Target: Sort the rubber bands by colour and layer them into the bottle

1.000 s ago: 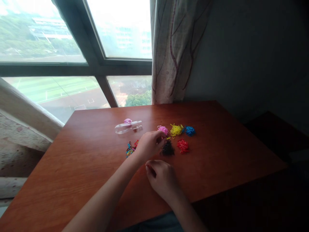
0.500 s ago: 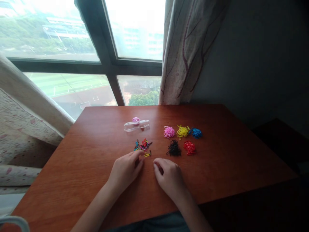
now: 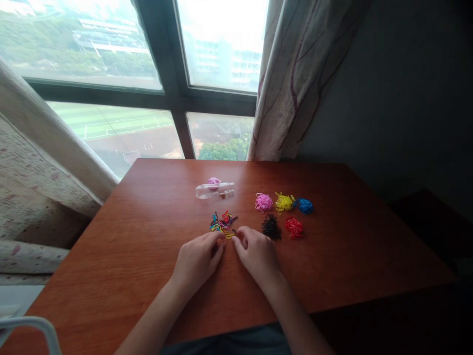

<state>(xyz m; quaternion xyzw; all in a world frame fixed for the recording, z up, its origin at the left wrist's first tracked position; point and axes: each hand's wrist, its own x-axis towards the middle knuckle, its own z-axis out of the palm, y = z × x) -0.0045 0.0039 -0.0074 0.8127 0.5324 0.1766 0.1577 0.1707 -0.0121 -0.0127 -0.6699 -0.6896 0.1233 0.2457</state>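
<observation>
My left hand rests at the near left of a small mixed pile of coloured rubber bands. Its fingers curl, with thumb and forefinger slightly apart and nothing visible between them. From the right, my right hand reaches the same pile, thumb and forefinger parted at its near edge. A yellow rubber band lies between the two hands, close to my right thumb tip. Sorted by colour on the right are a pink heap, a yellow heap, a blue heap, a black heap and a red heap.
A clear plastic bottle-shaped container lies on the wooden table beyond the mixed pile, with a pink part at its side. Behind the table stand a window and a curtain. A white curved bar shows at lower left.
My right hand has moved forward to the mixed pile, its thumb and forefinger spreading apart near the yellow rubber band. My left hand stays beside the pile. The view has shifted slightly.
</observation>
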